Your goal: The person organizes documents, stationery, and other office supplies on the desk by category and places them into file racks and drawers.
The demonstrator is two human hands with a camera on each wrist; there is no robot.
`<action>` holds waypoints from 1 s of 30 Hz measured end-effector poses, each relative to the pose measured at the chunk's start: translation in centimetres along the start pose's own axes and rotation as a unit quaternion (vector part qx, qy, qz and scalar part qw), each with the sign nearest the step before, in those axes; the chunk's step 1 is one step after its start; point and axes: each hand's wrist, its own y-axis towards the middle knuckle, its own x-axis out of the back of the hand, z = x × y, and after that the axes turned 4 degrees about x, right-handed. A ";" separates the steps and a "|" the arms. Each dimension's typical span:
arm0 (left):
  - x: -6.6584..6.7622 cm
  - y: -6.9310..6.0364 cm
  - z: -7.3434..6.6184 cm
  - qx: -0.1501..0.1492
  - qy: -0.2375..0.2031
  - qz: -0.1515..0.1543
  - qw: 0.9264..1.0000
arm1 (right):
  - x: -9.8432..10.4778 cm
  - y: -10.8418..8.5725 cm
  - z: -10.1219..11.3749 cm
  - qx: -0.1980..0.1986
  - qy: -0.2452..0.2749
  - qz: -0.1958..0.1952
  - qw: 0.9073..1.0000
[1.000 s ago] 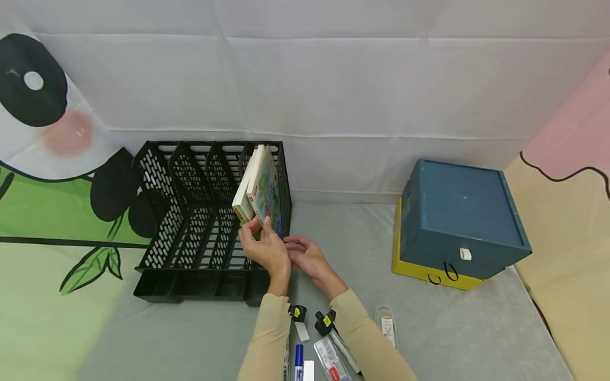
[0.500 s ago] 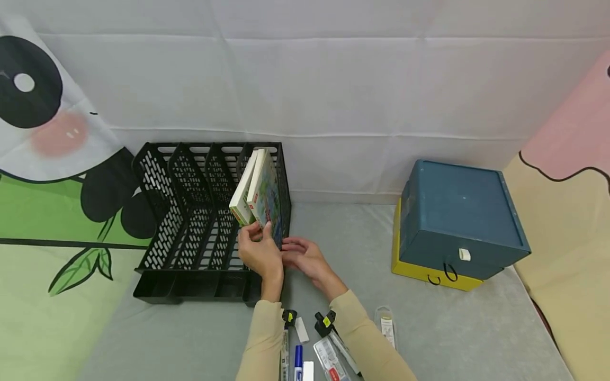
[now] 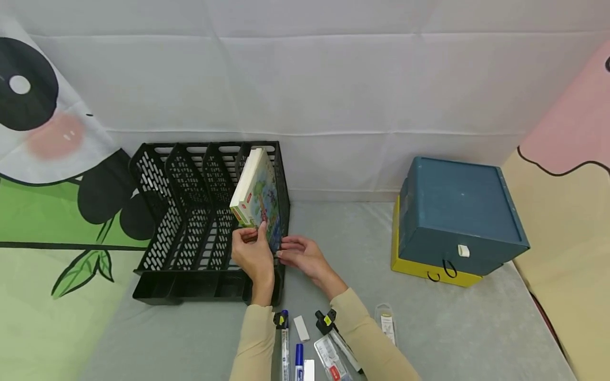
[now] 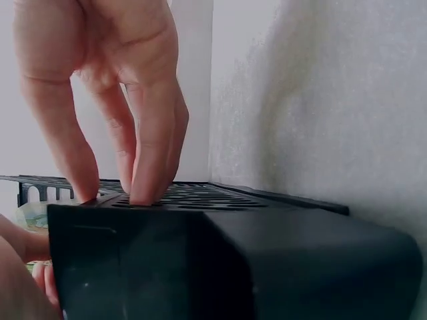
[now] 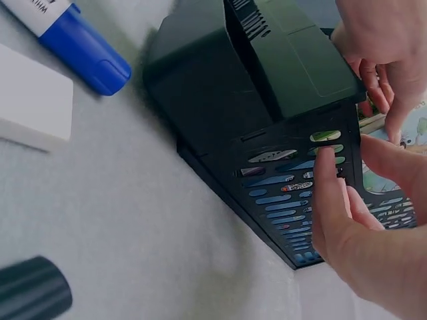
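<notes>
Pinched the books [image 3: 260, 190] together with the left hand [image 3: 254, 259] and gripped the rack [image 3: 190, 272] with the right hand [image 3: 306, 259], probably for keeping it steady.

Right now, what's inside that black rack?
Books with pale edges stand in the black rack's rightmost compartment, as the head camera sees it. The left hand covers the compartment's near end, so whatever lies behind it is hidden.

2 books [image 3: 259, 188] partly hidden by left fingers [image 3: 262, 233], blue marker [image 3: 299, 355] cut off below
</notes>
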 end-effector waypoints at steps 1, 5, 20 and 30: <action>0.1 0.0 0.0 0.000 0.000 0.004 1.000 | 0.0 0.0 0.1 0.002 -0.003 0.001 1.000; 0.4 -0.2 -0.2 -0.010 -0.004 0.019 1.000 | 0.0 -0.2 0.3 0.015 -0.020 0.003 1.000; 1.7 -0.2 -1.5 -0.111 -0.028 0.033 0.993 | 1.3 -2.4 0.9 0.102 -0.120 -0.020 0.987; 1.9 -0.9 -3.5 -0.197 -0.036 0.076 0.977 | 2.5 -4.2 1.9 0.154 -0.162 -0.042 0.974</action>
